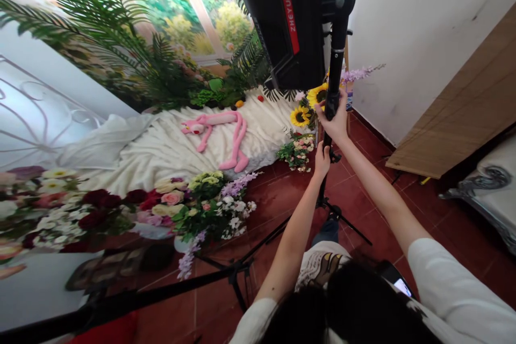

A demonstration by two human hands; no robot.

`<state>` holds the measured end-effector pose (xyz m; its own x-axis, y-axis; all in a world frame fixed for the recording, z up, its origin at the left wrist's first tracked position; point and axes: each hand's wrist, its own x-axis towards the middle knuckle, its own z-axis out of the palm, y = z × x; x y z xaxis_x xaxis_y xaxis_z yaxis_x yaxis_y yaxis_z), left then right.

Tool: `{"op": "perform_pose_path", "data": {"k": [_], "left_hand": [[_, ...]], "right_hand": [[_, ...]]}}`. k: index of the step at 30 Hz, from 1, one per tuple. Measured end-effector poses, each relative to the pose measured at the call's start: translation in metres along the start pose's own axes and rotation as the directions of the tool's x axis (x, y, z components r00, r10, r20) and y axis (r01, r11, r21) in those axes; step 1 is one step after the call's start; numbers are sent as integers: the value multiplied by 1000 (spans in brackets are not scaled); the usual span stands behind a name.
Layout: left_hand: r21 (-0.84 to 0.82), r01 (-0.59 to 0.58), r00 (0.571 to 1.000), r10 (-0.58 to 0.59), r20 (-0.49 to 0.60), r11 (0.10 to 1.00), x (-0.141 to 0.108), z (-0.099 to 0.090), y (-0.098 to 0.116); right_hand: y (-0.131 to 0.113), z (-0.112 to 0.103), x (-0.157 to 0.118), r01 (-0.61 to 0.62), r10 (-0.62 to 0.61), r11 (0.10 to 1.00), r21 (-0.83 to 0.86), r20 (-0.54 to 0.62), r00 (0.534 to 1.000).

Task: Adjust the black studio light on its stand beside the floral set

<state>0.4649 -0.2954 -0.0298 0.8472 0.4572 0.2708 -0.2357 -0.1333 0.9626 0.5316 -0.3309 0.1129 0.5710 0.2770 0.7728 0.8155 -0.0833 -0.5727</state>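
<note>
A black studio light [282, 21] with a red stripe sits atop a black stand [336, 64] on the tiled floor. My right hand [335, 118] is wrapped round the upper joint of the stand, just below the light. Lower on the same pole, beside a small knob, my left hand [321, 160] grips it with closed fingers. Sunflowers [300, 116] show behind the pole, close to my hands.
A pink plush toy [236, 142] lies on white draped cloth [161, 150]. Flower bunches [173, 199] line its front. Another black stand [177, 290] crosses the lower left. A wooden panel [455, 102] leans at right, near an ornate silver-edged seat [489, 183].
</note>
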Motion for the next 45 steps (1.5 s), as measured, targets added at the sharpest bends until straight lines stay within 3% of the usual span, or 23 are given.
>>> {"op": "perform_pose_path", "data": {"k": [9, 15, 18, 23, 27, 32, 37, 41, 45], "left_hand": [[71, -117, 992, 113, 62, 991, -1, -5, 1], [34, -193, 978, 190, 83, 981, 6, -3, -16], [-12, -227, 970, 227, 91, 974, 10, -1, -25], [-49, -207, 972, 211, 108, 977, 11, -2, -28], [-28, -139, 982, 142, 125, 990, 9, -4, -23], [-35, -157, 980, 160, 115, 987, 6, -3, -18], [-35, -133, 982, 137, 130, 990, 4, -2, -14], [11, -117, 986, 115, 119, 993, 3, -4, -7], [69, -81, 991, 73, 114, 994, 0, -6, 1]], "right_hand": [[18, -1, -9, -26, 23, 998, 63, 50, 998], [17, 12, -41, -102, 99, 994, -36, -69, 993], [22, 19, -59, -134, 129, 987, -92, -63, 990], [29, 15, -77, -212, 215, 975, -63, 32, 976], [30, 11, -80, -214, 214, 977, -10, 36, 976], [29, 8, -86, -266, 265, 964, 9, 48, 963], [21, -18, -103, -282, 269, 958, 41, 197, 943], [8, -50, -130, -285, 273, 958, 36, 198, 941], [-1, -71, -160, -238, 252, 967, -96, 191, 949]]}}
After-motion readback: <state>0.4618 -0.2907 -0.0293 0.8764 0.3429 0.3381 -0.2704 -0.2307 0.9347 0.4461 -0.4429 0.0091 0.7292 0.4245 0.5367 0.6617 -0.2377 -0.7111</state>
